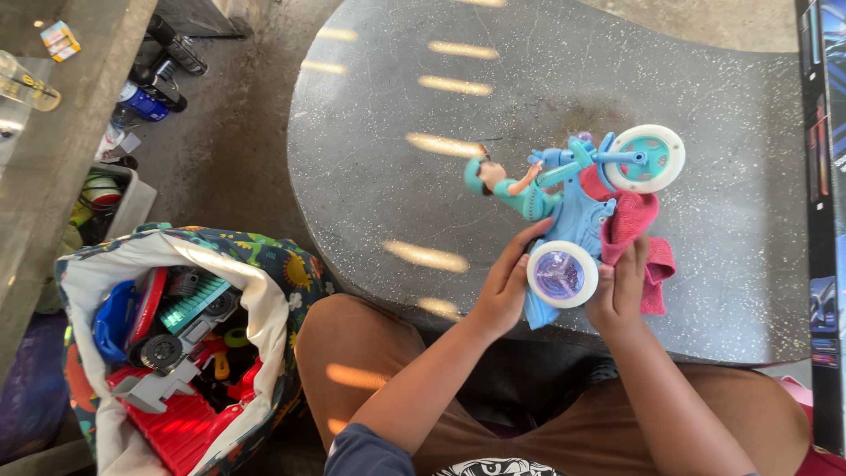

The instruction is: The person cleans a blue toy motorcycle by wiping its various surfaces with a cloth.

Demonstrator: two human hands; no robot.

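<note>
A blue toy tricycle (577, 216) with a doll rider in a teal outfit lies on its side on the dark speckled table (397, 132). It has a white and teal front wheel (648, 159) and a white rear wheel with a purple hub (561, 273). My left hand (507, 286) grips the toy by the rear wheel and seat. My right hand (621, 286) holds a pink cloth (636, 234) against the tricycle's frame.
A patterned fabric bag (273, 282) at my left knee is full of several plastic toys, red, blue and grey. Bottles (145, 97) and a white bin (132, 198) sit on the concrete floor beyond. A dark box edge (824, 176) runs along the right.
</note>
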